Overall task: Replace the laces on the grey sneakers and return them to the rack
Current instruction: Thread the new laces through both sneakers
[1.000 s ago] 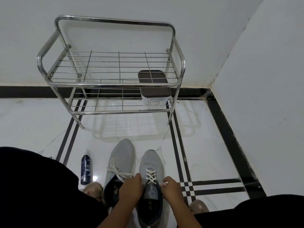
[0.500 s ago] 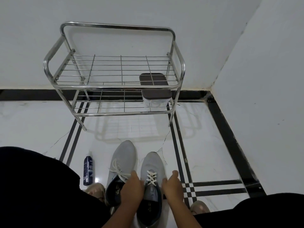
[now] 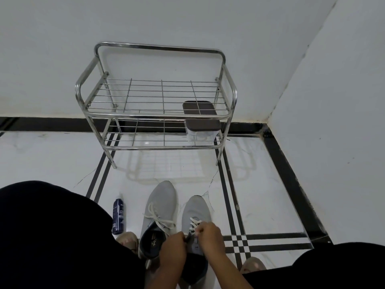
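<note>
- Standing against the white wall, the steel rack [image 3: 158,113] has risen in the view since a second ago; a dark-lidded box [image 3: 201,122] sits on its lower shelf, right end.
- Grey sneakers [image 3: 160,207] rest side by side on the tiled floor, well short of the rack; left one already laced.
- Left hand [image 3: 174,250] pinches the tongue of the right sneaker [image 3: 195,209]; previously it gripped the shoe's side.
- Right hand [image 3: 210,236], formerly beside the shoe, now pinches the white lace [image 3: 193,224] at the upper eyelets.
- Judgement: lacing nears its end; racking remains.
- Blue spray bottle [image 3: 118,215] lies left, untouched.
</note>
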### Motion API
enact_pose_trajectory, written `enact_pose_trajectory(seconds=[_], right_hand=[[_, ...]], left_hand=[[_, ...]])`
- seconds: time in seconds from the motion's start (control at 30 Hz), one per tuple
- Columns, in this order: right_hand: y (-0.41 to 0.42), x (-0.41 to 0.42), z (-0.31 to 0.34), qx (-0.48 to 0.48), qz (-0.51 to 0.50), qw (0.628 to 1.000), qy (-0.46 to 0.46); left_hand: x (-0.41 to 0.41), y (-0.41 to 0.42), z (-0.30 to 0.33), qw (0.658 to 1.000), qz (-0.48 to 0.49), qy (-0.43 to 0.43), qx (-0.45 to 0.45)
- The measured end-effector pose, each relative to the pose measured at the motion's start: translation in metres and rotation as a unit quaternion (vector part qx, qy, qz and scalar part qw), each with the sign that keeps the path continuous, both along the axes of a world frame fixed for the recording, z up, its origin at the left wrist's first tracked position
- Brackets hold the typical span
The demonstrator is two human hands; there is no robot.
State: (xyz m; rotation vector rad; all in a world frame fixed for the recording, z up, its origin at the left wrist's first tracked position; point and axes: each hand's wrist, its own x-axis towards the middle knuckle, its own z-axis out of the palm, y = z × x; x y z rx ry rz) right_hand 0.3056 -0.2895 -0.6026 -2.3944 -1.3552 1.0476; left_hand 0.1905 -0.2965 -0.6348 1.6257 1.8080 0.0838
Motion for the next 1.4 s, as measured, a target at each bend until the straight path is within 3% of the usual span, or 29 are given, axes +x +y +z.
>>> enact_pose_trajectory(seconds=[0.13, 0.3, 0.8, 1.2, 1.27, 1.4], right_hand=[[-0.012, 0.001, -0.013, -0.003, 0.087, 0.987, -0.132], [-0.014, -0.006, -0.02, -0.001, 0.151, 0.972, -0.182], [-0.011, -0.008, -0.012, -0.043, 0.156, 0.976, -0.148], [-0.018, -0.003, 0.002, 0.059, 0.112, 0.979, -0.16], [-0.015, 0.007, 0.004, 0.011, 0.11, 0.979, -0.169], [-0.038, 0.026, -0.011, -0.201, 0.105, 0.965, -0.131]], left_hand=[[-0.005, 0.002, -0.005, 0.994, 0.064, -0.054, -0.065], [-0.006, 0.001, -0.017, 0.986, 0.101, -0.084, -0.103], [-0.006, 0.003, -0.019, 0.985, 0.103, -0.077, -0.111], [0.0, 0.004, -0.015, 0.986, 0.092, -0.109, -0.088], [0.001, 0.005, -0.016, 0.988, 0.094, -0.099, -0.078], [0.004, 0.002, -0.016, 0.991, 0.077, -0.088, -0.061]])
